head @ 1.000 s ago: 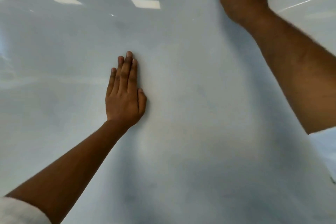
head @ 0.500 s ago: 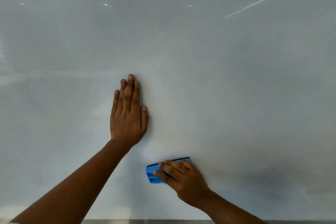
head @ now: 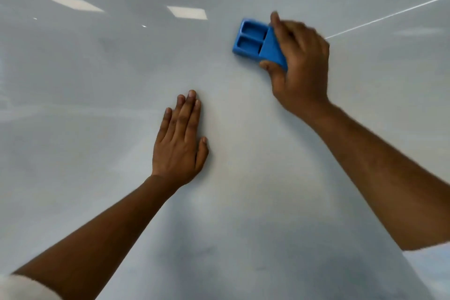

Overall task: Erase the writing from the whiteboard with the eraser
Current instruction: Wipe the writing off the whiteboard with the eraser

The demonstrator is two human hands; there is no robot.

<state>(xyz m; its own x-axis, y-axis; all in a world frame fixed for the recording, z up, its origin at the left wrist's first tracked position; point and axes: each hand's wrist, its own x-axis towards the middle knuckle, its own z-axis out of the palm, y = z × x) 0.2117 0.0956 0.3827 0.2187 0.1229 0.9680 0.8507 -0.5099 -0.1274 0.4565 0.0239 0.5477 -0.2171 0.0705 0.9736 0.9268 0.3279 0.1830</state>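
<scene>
Gripping the eraser point(head: 258, 44), the right hand point(head: 298, 68) has its thumb hooked under the lower long edge and its fingers curled over the upper one, so the blue block is pinched across its width. The eraser sits against the whiteboard point(head: 97, 129) in the upper right part of it, tilted, with two moulded recesses on its back facing out. The left hand point(head: 179, 146) lies flat on the whiteboard near the middle, below and left of the eraser and well apart from it, fingers straight and close together, thumb a little out.

No writing shows on the visible surface, only faint grey smears and reflections of ceiling lights, so the wiping looks largely done here; areas outside the view cannot be judged.

The eraser appears to be a light, rigid plastic shell, presumably with a soft pad on the hidden face. It should slide easily on the glossy board, so the side pinch suits it, with steady pressure toward the surface to keep the pad flat
</scene>
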